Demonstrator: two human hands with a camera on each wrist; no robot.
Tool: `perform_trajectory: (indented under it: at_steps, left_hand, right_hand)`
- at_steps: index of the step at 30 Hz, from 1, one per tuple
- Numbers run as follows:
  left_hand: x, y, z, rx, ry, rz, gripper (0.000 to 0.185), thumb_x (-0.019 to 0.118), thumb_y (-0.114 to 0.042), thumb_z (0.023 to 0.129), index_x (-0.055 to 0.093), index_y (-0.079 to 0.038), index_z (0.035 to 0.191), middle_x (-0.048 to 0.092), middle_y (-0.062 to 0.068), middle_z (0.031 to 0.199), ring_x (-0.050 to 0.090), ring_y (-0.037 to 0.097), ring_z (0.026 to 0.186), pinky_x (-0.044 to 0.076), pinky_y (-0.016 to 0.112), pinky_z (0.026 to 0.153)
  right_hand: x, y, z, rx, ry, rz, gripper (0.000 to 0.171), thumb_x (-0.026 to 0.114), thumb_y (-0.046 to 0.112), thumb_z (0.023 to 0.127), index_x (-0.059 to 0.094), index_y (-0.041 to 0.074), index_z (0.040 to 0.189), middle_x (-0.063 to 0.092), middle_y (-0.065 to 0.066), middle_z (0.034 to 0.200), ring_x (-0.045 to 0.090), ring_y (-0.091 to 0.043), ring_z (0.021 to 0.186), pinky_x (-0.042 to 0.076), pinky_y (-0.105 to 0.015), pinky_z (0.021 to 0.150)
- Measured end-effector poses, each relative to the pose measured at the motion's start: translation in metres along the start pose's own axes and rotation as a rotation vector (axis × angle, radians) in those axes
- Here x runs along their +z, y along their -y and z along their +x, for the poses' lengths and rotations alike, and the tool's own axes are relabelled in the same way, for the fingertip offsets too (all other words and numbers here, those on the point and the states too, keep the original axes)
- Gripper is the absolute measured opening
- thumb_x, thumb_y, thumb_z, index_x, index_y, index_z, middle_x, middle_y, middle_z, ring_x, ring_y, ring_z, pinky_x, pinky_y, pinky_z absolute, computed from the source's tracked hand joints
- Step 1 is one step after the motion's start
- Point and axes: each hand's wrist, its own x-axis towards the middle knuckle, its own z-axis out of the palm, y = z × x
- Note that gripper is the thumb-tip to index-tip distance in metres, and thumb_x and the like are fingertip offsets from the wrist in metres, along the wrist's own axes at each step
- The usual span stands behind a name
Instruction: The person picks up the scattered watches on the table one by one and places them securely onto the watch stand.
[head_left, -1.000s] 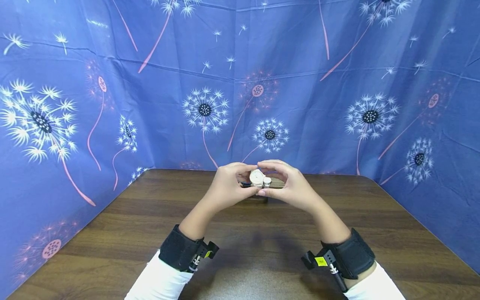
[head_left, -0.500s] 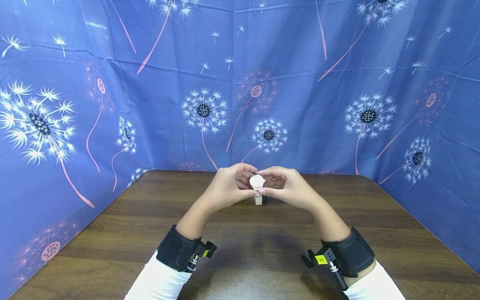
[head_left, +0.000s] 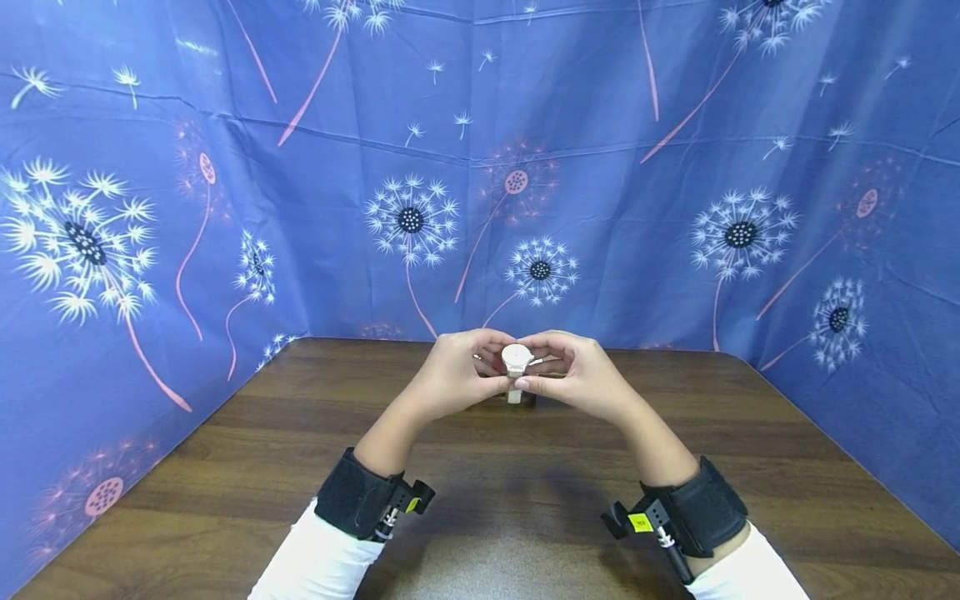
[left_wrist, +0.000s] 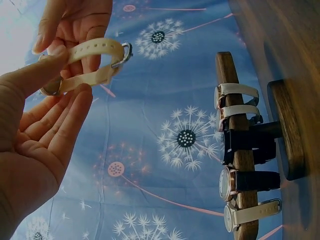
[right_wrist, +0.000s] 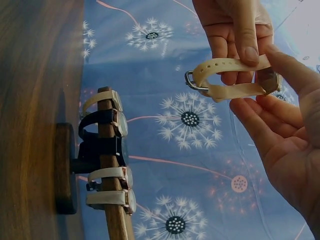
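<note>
A wristwatch (head_left: 517, 357) with a pale round dial and cream strap is held up between both hands at the middle of the head view. Its strap (right_wrist: 232, 92) forms a loop through a silver buckle (right_wrist: 192, 81), facing away from the palms. My left hand (head_left: 459, 372) pinches the watch from the left, thumb at one side of the strap and fingertips at the other. From the right, my right hand (head_left: 579, 372) pinches it the same way. The two thumbs nearly meet below the dial in the head view.
A wooden watch stand (left_wrist: 225, 65) with a crossbar and base (left_wrist: 290, 135) stands beyond the hands, carrying several watches with white, black and cream straps (right_wrist: 107, 198). It stands on a brown wooden table (head_left: 315, 467). Blue dandelion-print cloth (head_left: 645, 208) surrounds the table.
Both hands have come down slightly with the watch. Its dial has tilted, and a pale strap now shows below the thumbs, while the second small dial beside it has gone from sight.
</note>
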Motion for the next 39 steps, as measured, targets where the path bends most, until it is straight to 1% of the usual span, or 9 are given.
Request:
perform_trajectory:
  at_steps: [7,12,18,23,25,27,32,36,39]
  left_hand:
    - [0.002,0.001,0.001,0.016,-0.014,0.059,0.039,0.081,-0.003,0.077,0.066,-0.001,0.114,0.070,0.004,0.091,0.067,0.010,0.080,0.055,0.018,0.071]
    - [-0.009,0.006,0.002,0.004,-0.068,0.087,0.047,0.086,-0.015,0.076,0.066,-0.001,0.116,0.071,0.007,0.099,0.069,0.018,0.088,0.055,0.019,0.075]
    - [-0.036,0.019,0.000,-0.130,-0.204,0.049,0.046,0.085,-0.022,0.077,0.067,-0.005,0.116,0.071,0.007,0.103,0.071,0.020,0.088,0.058,0.029,0.076]
    - [-0.057,0.036,-0.004,-0.226,-0.353,0.060,0.034,0.076,-0.030,0.086,0.070,-0.008,0.111,0.073,0.006,0.101,0.070,0.020,0.089,0.056,0.035,0.078]
    - [-0.065,0.044,-0.007,-0.276,-0.389,0.030,0.034,0.071,-0.032,0.090,0.070,-0.006,0.112,0.073,0.008,0.103,0.070,0.021,0.089,0.056,0.038,0.080]
    - [-0.071,0.051,-0.009,-0.333,-0.383,-0.013,0.036,0.067,-0.032,0.093,0.069,-0.003,0.115,0.072,0.011,0.107,0.070,0.024,0.092,0.056,0.040,0.083]
    - [-0.082,0.076,-0.016,-0.522,-0.300,-0.143,0.038,0.061,-0.024,0.098,0.062,0.003,0.125,0.065,0.021,0.120,0.065,0.033,0.106,0.052,0.041,0.093]
    - [-0.081,0.101,-0.023,-0.658,-0.289,-0.225,0.039,0.057,-0.019,0.100,0.057,0.008,0.128,0.060,0.026,0.126,0.059,0.037,0.115,0.049,0.042,0.098]
    - [-0.076,0.120,-0.028,-0.726,-0.303,-0.290,0.041,0.055,-0.016,0.100,0.053,0.011,0.130,0.057,0.027,0.129,0.058,0.037,0.118,0.048,0.042,0.099]
  right_hand:
    - [0.001,-0.001,0.000,-0.014,-0.022,-0.067,0.039,0.080,0.005,0.080,0.066,-0.005,0.115,0.071,-0.013,0.100,0.070,-0.020,0.086,0.058,-0.032,0.077]
    - [-0.005,-0.005,0.001,-0.019,-0.118,-0.145,0.038,0.081,0.010,0.080,0.068,-0.001,0.115,0.070,-0.012,0.102,0.071,-0.019,0.083,0.059,-0.031,0.072]
    - [-0.028,-0.016,0.002,-0.009,-0.242,-0.292,0.040,0.080,0.013,0.081,0.067,0.002,0.118,0.071,-0.012,0.103,0.071,-0.021,0.082,0.058,-0.026,0.066]
    - [-0.052,-0.038,0.001,0.033,-0.317,-0.358,0.041,0.078,0.011,0.084,0.065,-0.002,0.121,0.071,-0.017,0.098,0.070,-0.030,0.085,0.054,-0.015,0.071]
    - [-0.062,-0.050,-0.001,0.064,-0.336,-0.396,0.043,0.076,0.011,0.085,0.063,-0.003,0.123,0.070,-0.019,0.098,0.070,-0.033,0.088,0.053,-0.013,0.072]
    - [-0.072,-0.060,-0.005,0.110,-0.356,-0.442,0.044,0.075,0.014,0.087,0.061,-0.003,0.126,0.070,-0.021,0.101,0.069,-0.035,0.091,0.054,-0.017,0.072]
    - [-0.088,-0.083,-0.015,0.243,-0.389,-0.505,0.049,0.070,0.018,0.091,0.056,-0.004,0.132,0.068,-0.026,0.106,0.067,-0.040,0.097,0.057,-0.038,0.072]
    - [-0.091,-0.099,-0.020,0.310,-0.374,-0.494,0.050,0.067,0.017,0.093,0.052,-0.007,0.134,0.065,-0.030,0.110,0.065,-0.042,0.100,0.056,-0.040,0.070]
    - [-0.090,-0.110,-0.023,0.350,-0.350,-0.490,0.050,0.066,0.019,0.095,0.051,-0.008,0.134,0.062,-0.031,0.116,0.064,-0.043,0.101,0.056,-0.042,0.072]
